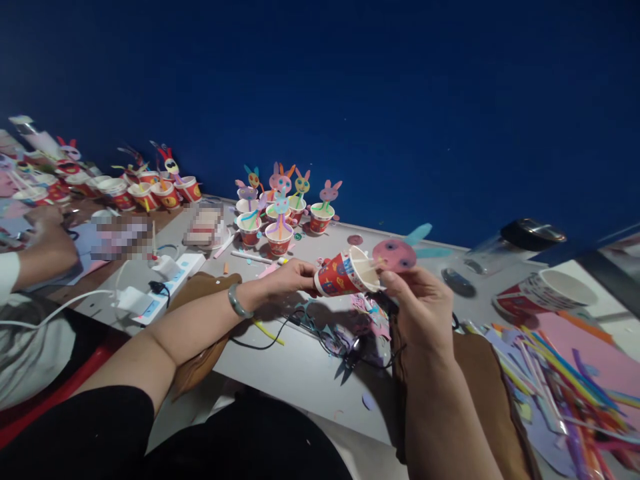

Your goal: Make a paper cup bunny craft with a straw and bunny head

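My left hand (293,279), a bangle on its wrist, grips the base of a red printed paper cup (336,275). The cup is tipped on its side, its mouth facing right. At that mouth, my right hand (423,300) pinches a pink paper rabbit head (393,255) with blue ears between thumb and fingers. A pale strip runs from the head toward the cup's inside; my thumb partly covers where they meet. Scissors (349,360) lie on the table below, beside paper scraps (367,313) and a black cable (280,330).
Finished-looking rabbit cups (279,237) stand at the back. More cups (165,193) line the left, near a co-worker's hand (50,237). A power strip (170,287) with plugs lies left. Pipe cleaners (565,367), a large paper cup (545,293) and a clear bottle (515,250) are right.
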A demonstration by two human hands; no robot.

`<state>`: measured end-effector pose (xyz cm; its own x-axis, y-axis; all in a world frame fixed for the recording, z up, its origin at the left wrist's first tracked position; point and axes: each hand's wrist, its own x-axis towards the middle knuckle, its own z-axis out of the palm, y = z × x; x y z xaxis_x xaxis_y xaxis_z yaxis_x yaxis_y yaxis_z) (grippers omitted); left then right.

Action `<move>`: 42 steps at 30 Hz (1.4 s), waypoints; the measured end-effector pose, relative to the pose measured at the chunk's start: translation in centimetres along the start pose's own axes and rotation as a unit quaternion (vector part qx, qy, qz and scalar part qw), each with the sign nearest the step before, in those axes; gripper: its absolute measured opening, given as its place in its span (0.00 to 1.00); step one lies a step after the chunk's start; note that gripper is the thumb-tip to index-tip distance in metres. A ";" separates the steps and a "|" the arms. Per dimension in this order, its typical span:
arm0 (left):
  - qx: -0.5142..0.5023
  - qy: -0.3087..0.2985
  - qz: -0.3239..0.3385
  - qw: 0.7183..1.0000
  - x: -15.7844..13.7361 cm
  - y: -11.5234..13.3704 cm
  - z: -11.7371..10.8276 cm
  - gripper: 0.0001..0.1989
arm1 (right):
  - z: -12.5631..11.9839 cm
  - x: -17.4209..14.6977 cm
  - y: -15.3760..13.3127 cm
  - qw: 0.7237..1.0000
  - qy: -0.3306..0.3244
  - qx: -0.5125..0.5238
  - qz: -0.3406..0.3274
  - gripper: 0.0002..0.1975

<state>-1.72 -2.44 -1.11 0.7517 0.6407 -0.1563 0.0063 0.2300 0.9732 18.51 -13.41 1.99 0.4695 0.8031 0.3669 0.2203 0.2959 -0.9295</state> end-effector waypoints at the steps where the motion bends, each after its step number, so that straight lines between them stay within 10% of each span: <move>1: -0.010 0.004 0.005 1.000 0.0 0.1 0.0 0.13 | 0.0 0.1 0.0 0.999 0.038 0.022 -0.016 0.14; 6: -0.086 0.048 0.010 0.995 0.1 0.3 0.3 0.16 | 1.0 0.7 0.9 0.986 0.123 0.110 -0.035 0.19; 13: -0.171 0.077 -0.003 0.982 -0.1 -0.4 1.6 0.19 | 4.5 -1.3 4.1 0.994 -0.079 0.057 0.041 0.35; 42: -0.149 0.037 -0.025 0.988 -0.7 -1.4 3.0 0.21 | 6.1 -2.9 1.9 0.993 -0.087 0.020 0.079 0.17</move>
<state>-0.25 -5.42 -1.88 0.7046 0.6726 -0.2261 -0.1608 0.4617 0.8723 12.40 -12.03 -1.09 0.3404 0.9170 0.2078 0.1201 0.1768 -0.9769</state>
